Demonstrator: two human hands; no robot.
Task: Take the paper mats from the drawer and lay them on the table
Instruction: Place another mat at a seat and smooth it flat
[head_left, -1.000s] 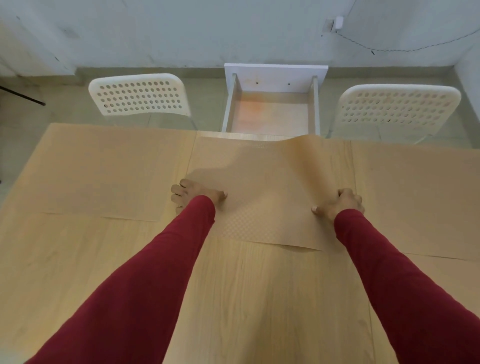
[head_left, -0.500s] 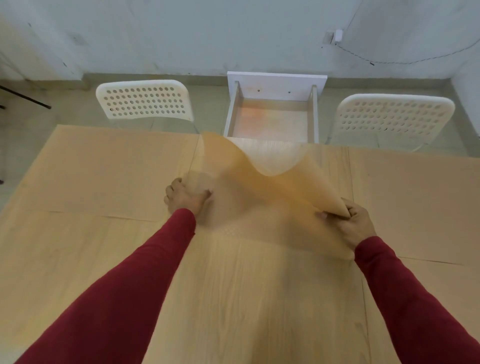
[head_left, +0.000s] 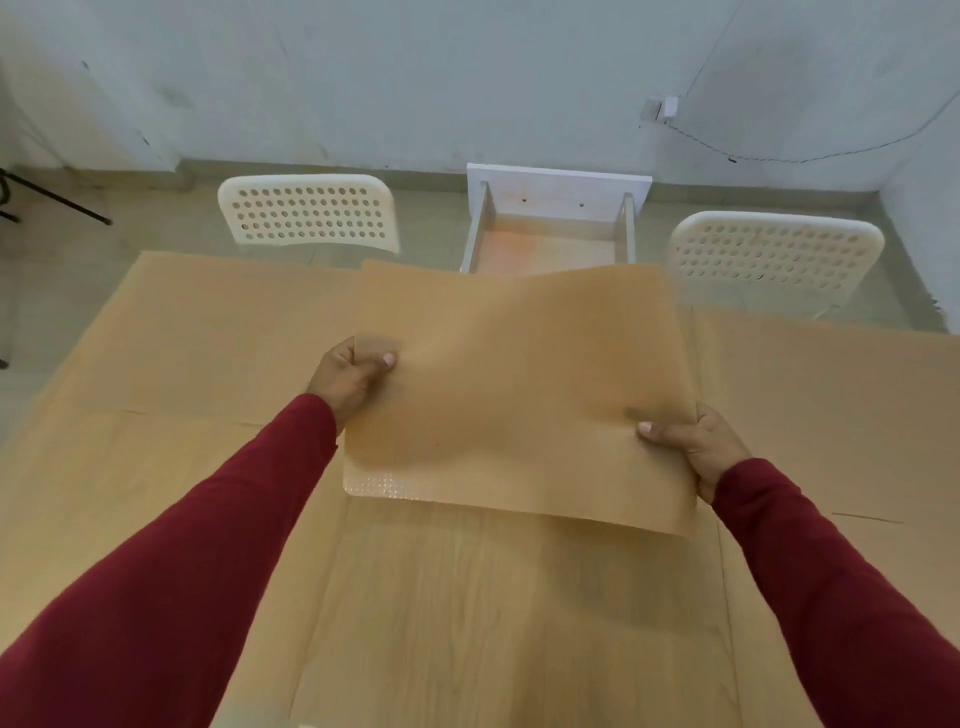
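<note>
On the far left of the wooden table (head_left: 467, 623) there's a flat tan paper mat (head_left: 208, 332) already lying down, thin and matte, its near edge making a faint line across the pale woodgrain. Behind it sits a white plastic chair (head_left: 309, 215), rounded back full of punched round holes. Moving in, the left hand (head_left: 348, 376), dark red sleeve, is pinching the left edge of the middle mat (head_left: 514, 395), thumb on top and fingers curled under it. That mat is a big rectangular sheet of the same tan paper, held up off the table between both hands and sagging a bit, so the surface looks softly wavy. Its near-left corner shows a shiny embossed dot pattern; I can't read any writing or logo on it. Behind its far edge is the open drawer (head_left: 556, 228), white sides with a wood-tone bottom that has an orange tint on it. The right hand (head_left: 696, 447) grips the mat's right edge, thumb pressed on top, rest of the fingers underneath. Further right is another mat (head_left: 831, 405) flat on the table, and behind that a second perforated white chair (head_left: 774, 254). A thin cable (head_left: 779, 156) runs along the grey wall at the top right.
</note>
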